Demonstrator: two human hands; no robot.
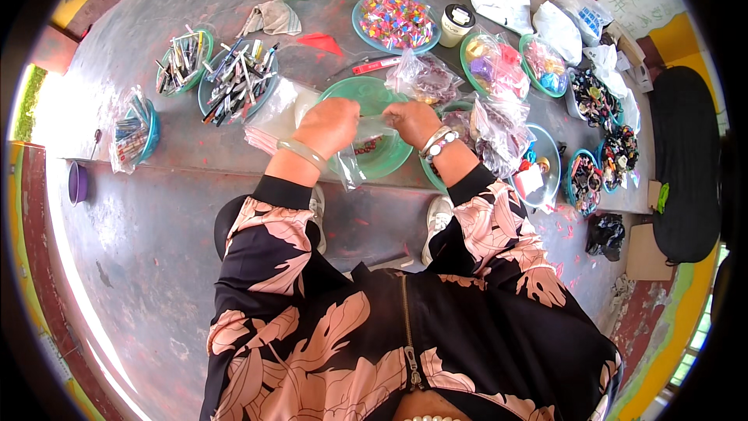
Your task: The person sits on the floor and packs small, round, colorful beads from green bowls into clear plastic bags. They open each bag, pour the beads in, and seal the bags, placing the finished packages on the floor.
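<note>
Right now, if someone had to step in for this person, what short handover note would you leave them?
Left hand: closed on the edge of a clear plastic bag, held over the green bowl.
Right hand: gripping the same bag from the other side; both hands seem to be working its opening.
Things: the bag hangs between the hands with a few small reddish items inside. Bowls of pens sit to the left, a bowl of colourful small pieces ahead, more filled bags to the right.
Done: several bags appear already filled.
Left: this bag is not yet set down; whether it is sealed cannot be told.
</note>
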